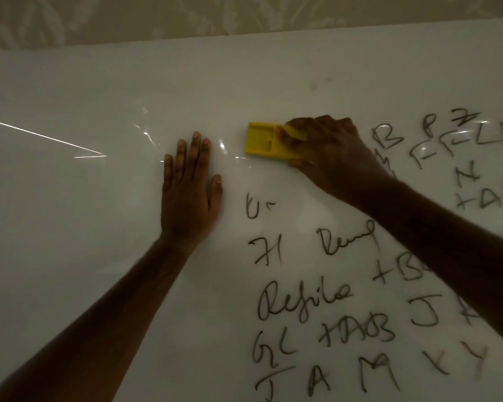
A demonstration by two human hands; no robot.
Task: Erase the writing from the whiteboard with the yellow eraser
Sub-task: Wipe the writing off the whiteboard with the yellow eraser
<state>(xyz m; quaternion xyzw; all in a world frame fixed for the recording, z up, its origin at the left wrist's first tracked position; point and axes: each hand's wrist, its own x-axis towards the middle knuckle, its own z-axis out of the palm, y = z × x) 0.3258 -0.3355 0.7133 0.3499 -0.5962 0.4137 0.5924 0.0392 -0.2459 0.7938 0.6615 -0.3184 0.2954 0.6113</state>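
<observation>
A white whiteboard [84, 227] fills most of the view. Black handwriting [308, 309] covers its right and lower right part. The left half carries no writing. My right hand [328, 158] grips the yellow eraser [263, 142] and presses it flat on the board, left of the top rows of letters. My left hand [190, 192] lies flat on the board, fingers together and pointing up, just left of the eraser and apart from it. It holds nothing.
The board's top edge [244, 36] runs across the upper part of the view, with a pale patterned wall [157, 15] above it. Bright light streaks [41, 134] reflect on the board's left side. Faint smudges [320, 84] sit above the eraser.
</observation>
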